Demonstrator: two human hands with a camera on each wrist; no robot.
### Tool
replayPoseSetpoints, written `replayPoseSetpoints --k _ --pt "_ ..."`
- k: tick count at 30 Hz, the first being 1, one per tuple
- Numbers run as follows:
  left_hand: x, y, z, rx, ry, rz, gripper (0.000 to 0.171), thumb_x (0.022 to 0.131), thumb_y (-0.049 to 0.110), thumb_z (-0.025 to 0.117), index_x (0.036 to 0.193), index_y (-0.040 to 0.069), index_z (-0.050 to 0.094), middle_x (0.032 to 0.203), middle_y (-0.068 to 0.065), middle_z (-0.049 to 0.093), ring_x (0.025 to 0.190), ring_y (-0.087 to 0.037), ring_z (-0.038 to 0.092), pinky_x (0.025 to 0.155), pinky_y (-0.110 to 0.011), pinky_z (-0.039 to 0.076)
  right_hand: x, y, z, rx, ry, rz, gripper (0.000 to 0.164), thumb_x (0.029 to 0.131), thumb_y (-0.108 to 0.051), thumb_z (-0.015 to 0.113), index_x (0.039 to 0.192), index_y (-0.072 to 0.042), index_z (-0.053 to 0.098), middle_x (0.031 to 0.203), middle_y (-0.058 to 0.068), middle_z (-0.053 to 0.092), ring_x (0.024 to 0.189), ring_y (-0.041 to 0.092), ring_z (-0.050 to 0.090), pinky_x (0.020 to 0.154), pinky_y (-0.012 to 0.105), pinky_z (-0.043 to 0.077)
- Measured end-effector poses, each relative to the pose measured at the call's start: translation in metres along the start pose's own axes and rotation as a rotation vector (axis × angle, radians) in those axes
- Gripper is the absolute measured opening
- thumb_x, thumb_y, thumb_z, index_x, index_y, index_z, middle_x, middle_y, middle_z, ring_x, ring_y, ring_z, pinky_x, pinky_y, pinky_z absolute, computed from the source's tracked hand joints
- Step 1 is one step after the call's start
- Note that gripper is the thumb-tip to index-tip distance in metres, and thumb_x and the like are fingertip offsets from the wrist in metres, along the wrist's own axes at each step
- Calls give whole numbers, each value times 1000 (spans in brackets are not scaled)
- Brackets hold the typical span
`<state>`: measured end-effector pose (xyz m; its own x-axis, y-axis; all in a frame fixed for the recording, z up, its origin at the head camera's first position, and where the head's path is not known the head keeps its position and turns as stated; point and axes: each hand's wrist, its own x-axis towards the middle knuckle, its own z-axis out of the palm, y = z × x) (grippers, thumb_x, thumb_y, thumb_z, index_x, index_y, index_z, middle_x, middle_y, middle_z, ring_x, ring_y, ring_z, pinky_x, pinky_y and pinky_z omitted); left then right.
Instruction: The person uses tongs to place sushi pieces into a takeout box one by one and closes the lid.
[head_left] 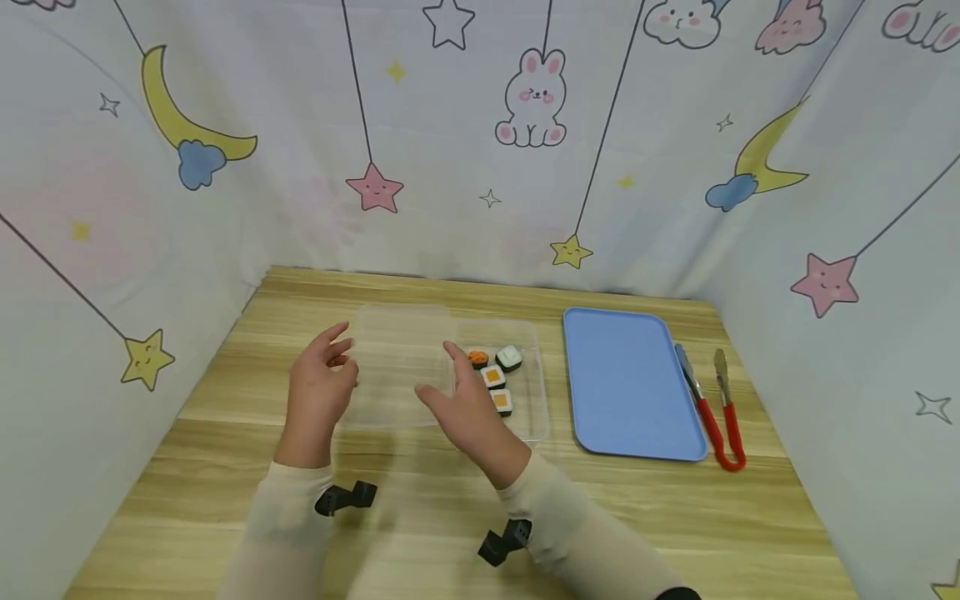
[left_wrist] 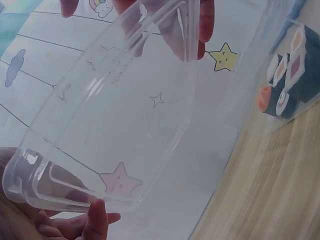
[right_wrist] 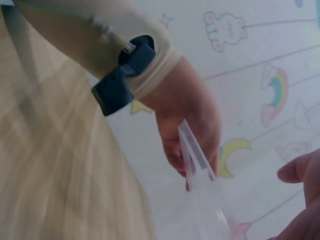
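Note:
A clear plastic lid (head_left: 397, 367) is held up by my left hand (head_left: 318, 400), which grips its left edge in the head view. In the left wrist view the fingers curl at the lower corner of the lid (left_wrist: 125, 125). My right hand (head_left: 477, 421) is at the lid's right side, thumb spread away from the fingers, over part of a clear plastic box (head_left: 534, 408). Several sushi pieces (head_left: 493, 377) sit inside that box, some partly hidden by the hand. The right wrist view shows the right hand (right_wrist: 305, 195) apart from the lid (right_wrist: 200, 185).
Right of the box lies a blue tray (head_left: 633, 387) on the wooden table (head_left: 420, 517). Beside it are red-handled metal tongs (head_left: 723, 429), arms spread. A patterned white cloth (head_left: 465, 217) stands around the back and sides.

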<state>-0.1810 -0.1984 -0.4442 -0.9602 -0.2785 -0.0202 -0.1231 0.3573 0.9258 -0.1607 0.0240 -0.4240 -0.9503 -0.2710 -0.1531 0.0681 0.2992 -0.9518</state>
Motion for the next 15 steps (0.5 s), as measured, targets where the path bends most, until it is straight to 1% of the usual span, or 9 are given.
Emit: replayPoseSetpoints --k 3,4,6,9,10,11,12,13,15 --pt "3 5 11 -75 -20 -17 61 98 -2 53 156 17 48 148 -17 58 110 -26 56 69 -28 61 3 3 -12 42 68 -22 75 101 -38 64 165 -26 27 167 14 28 147 37 36 113 59 39" --pt "5 6 15 -96 -22 -21 61 97 -2 53 155 17 49 147 -16 58 108 -25 56 69 -28 61 4 4 -17 73 89 -23 73 101 -35 64 164 -26 28 166 13 32 140 37 43 107 57 45" --pt "7 8 24 -132 -27 -21 61 97 -2 54 154 17 50 146 -16 58 106 -24 56 67 -27 61 8 8 -26 122 139 -27 69 101 -31 64 163 -23 33 164 13 35 135 35 46 105 53 47" --pt "10 12 37 -171 -38 -17 60 95 -2 55 152 16 53 145 -15 59 104 -23 57 64 -24 60 12 14 -39 227 184 -27 65 103 -26 64 161 -20 36 165 9 36 142 33 42 110 51 45" --pt "11 12 41 -179 -43 -15 60 95 -2 55 152 16 54 144 -15 60 104 -23 56 64 -24 60 14 17 -43 262 193 -33 64 103 -24 63 161 -18 36 165 10 36 145 33 40 111 52 43" --pt "11 14 45 -188 -49 -14 59 95 -3 56 151 17 54 144 -14 60 104 -23 56 64 -24 60 15 20 -48 279 205 -38 63 103 -23 62 161 -16 36 166 11 35 151 32 33 117 52 37" --pt "12 15 49 -199 -56 -12 59 94 -3 56 150 16 55 143 -14 60 103 -23 56 64 -24 60 17 22 -51 300 216 -41 63 104 -21 62 161 -14 36 166 12 35 152 31 30 119 53 36" --pt "13 15 52 -207 -64 -11 59 94 -3 56 150 16 56 143 -14 60 103 -23 56 65 -24 60 18 24 -55 317 222 -41 63 104 -21 61 161 -14 36 166 11 35 153 31 30 120 53 35" --pt "14 17 59 -226 -79 -11 59 93 -4 57 149 16 57 142 -14 60 103 -22 56 66 -24 60 20 29 -62 329 244 -46 61 105 -20 60 161 -12 36 165 11 37 152 30 33 120 52 35"
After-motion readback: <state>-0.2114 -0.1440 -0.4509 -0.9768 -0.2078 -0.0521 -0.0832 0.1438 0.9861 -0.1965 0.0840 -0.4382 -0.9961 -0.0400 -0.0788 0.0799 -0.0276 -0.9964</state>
